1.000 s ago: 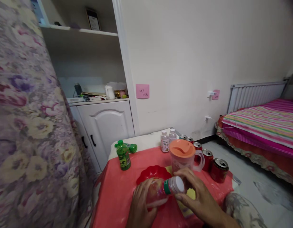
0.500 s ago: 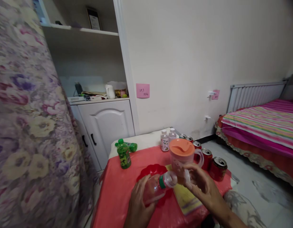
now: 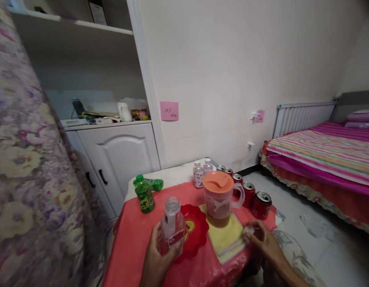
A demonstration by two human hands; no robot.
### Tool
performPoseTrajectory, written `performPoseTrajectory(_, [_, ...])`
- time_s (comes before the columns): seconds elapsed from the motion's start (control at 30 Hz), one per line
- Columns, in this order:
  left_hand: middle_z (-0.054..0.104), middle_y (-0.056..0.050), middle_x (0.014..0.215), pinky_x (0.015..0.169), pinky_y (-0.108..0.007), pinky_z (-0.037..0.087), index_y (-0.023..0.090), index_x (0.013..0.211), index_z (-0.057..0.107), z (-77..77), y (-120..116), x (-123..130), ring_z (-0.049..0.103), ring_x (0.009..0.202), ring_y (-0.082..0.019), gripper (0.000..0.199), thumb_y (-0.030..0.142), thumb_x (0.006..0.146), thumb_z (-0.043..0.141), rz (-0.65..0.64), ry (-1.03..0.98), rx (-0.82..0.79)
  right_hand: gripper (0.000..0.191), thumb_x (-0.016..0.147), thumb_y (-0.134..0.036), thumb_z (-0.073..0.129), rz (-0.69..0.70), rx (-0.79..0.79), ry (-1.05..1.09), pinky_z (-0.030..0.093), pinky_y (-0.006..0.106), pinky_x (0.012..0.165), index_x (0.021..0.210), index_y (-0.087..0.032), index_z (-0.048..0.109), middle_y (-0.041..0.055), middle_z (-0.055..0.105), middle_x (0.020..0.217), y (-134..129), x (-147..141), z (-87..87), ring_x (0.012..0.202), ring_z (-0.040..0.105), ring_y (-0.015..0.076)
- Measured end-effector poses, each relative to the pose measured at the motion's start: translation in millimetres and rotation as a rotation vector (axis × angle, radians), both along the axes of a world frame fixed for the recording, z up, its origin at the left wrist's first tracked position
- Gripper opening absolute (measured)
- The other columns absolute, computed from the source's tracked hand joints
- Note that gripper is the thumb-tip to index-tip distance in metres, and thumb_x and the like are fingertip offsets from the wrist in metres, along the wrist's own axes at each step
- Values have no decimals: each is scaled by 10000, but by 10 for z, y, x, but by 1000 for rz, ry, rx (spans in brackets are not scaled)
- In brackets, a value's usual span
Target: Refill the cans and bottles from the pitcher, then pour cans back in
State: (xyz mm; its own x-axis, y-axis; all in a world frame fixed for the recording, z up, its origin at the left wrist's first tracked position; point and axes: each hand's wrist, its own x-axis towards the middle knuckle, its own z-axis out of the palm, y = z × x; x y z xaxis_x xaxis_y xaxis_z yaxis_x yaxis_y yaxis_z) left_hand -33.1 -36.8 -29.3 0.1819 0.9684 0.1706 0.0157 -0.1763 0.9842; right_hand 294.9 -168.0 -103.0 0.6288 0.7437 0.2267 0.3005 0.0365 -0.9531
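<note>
Floral curtain [image 3: 25, 171] hangs at the far left, well apart from the pitcher [image 3: 218, 203], and a white cabinet [image 3: 127, 155] stands behind and to the left of it. On the red cloth [image 3: 127, 243], left of the pitcher, a green bottle [image 3: 145, 199] stands upright, and another green bottle [image 3: 156, 184] lies just behind it. Nearer than these, to the front left of the pitcher, the left hand [image 3: 162, 249] wraps its fingers and thumb around an upright, uncapped clear bottle [image 3: 172, 229]. Between that bottle and the pitcher sits a red scalloped dish [image 3: 198, 227]. Two small bottles [image 3: 198, 175] with white caps stand behind the pitcher, slightly left. The pitcher wears an orange lid [image 3: 218, 181] and rests on a yellow cloth [image 3: 224, 239]. To its front right, the right hand [image 3: 260, 237] pinches a small whitish cap [image 3: 248, 231] between thumb and fingers. Red cans [image 3: 261, 207] line up behind and right of the pitcher; farther right is a bed [image 3: 324, 151] with striped covers.
</note>
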Motion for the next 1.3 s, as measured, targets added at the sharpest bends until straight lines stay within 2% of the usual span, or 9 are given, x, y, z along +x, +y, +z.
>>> performPoseTrajectory(0.23, [691,-109,1272,957,-380,572,218,1263,525,44,-53,148,678,1152,-318,837,516,548,842,65,-97,-13,346,728,-442,640,-126,-88,-136,546,434,876,993,-220,647,92,755,1070,118,135,-281,998,707,317])
performPoseTrajectory(0.37, [690,-104,1242,907,-373,586,228,1250,519,-30,-13,192,690,1112,-315,846,520,526,845,95,-164,-41,267,747,-431,628,-171,-119,-175,534,449,891,919,-226,621,115,744,1121,205,204,-400,1035,693,332])
performPoseTrajectory(0.57, [698,-77,1204,886,-357,583,243,1253,518,-80,54,173,686,1107,-301,826,492,539,851,108,-144,-58,192,736,-393,626,-170,-84,-215,506,466,950,831,-226,626,127,730,1166,287,276,-521,1094,666,337])
performPoseTrajectory(0.73, [707,-69,1219,911,-352,572,239,1246,556,-38,59,141,670,1139,-300,770,485,574,841,118,-73,-20,236,734,-395,646,-143,-50,-237,478,480,1018,877,-211,687,138,702,1228,242,296,-512,1177,628,336])
performPoseTrajectory(0.9, [689,-75,1233,920,-345,554,242,1286,522,-61,95,98,668,1128,-283,784,477,607,835,103,-66,-45,317,804,-448,614,-167,-11,-267,510,482,983,986,-204,704,127,719,1130,67,229,-360,1092,657,317])
performPoseTrajectory(1.03, [687,-87,1237,915,-329,556,217,1300,513,-68,89,91,666,1134,-276,808,472,606,839,90,-135,-53,293,865,-438,560,-62,-22,-288,562,417,876,1006,-213,685,93,736,1034,-109,106,-248,998,693,286])
performPoseTrajectory(1.13, [702,-96,1220,907,-325,566,194,1299,513,0,47,94,688,1094,-265,831,440,586,862,80,-145,-94,285,882,-453,561,64,-32,-287,586,384,827,984,-221,692,78,751,988,-226,-17,-225,938,717,274])
performPoseTrajectory(1.3, [723,-114,1207,918,-353,574,167,1249,559,137,-46,89,700,1092,-286,822,412,536,886,134,-109,-106,279,900,-428,574,233,-20,-343,585,394,928,1030,-225,715,96,754,1065,-312,-134,-392,1039,712,275])
